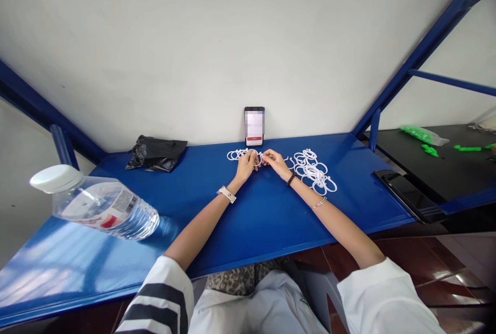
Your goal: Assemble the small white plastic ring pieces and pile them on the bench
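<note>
White plastic is what your fingers are busy with. Your left hand [247, 164] and right hand [273, 160] meet at the back of the blue table [263, 220], fingertips closed together on a white ring [259, 157] held just above the surface; how it sits between them is too small to make out. Left of your left hand lies a short row of rings [235, 155], touching or linked, I cannot tell which. Just beside your right wrist sits a loose pile of rings [315, 174], within easy reach of that hand. A phone [254, 126] leans upright against the wall [232, 40] straight behind your hands, its screen facing you, likely so you can glance at it without letting go. As for containers, a water bottle [101, 205] with a white cap is at your left, well apart from the rings, capped, with clear water showing inside. A black bag [157, 153] lies crumpled at the wall, its contents hidden. On the dark table [445, 169] to your right, a clear bag [422, 135] holds green pieces, with more green pieces [430, 150] loose beside it.
</note>
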Available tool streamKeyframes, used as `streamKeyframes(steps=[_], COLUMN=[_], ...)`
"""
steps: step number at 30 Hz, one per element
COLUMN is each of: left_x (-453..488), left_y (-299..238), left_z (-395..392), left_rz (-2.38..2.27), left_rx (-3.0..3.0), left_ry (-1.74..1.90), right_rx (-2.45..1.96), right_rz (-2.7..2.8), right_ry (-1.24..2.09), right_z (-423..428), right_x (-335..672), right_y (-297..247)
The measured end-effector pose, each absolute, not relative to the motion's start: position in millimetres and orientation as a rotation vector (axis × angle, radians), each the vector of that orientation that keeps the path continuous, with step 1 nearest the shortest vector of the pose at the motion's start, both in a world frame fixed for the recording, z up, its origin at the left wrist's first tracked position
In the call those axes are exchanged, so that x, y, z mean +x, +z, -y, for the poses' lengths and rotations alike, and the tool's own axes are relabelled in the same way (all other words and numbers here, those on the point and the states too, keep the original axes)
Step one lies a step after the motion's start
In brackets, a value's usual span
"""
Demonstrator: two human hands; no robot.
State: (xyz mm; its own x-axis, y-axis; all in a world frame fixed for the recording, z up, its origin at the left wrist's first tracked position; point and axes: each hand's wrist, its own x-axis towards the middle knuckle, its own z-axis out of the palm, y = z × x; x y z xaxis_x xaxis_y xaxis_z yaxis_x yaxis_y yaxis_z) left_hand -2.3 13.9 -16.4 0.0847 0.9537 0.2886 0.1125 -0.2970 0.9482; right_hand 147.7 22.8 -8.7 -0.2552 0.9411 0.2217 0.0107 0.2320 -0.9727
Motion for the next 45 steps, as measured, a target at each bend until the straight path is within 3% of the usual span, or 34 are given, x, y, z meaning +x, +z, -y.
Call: streamKeyframes(steps=[9,23,45], left_x=[-6,-13,-16], left_y=[-15,-6,-11], left_z=[-17,-12,-16], left_rz=[-0.956,-0.579,-0.627], left_rx=[1.438,1.36,1.392], left_ry=[1.333,0.997,0.998], right_rx=[-0.943,-0.601,-0.675], right_rz=[1.492,1.39,1.505], right_ry=[1.242,1.797,1.798], right_z=[-26,-26,-25], right_x=[151,159,164], right_y=[-8,-4,0])
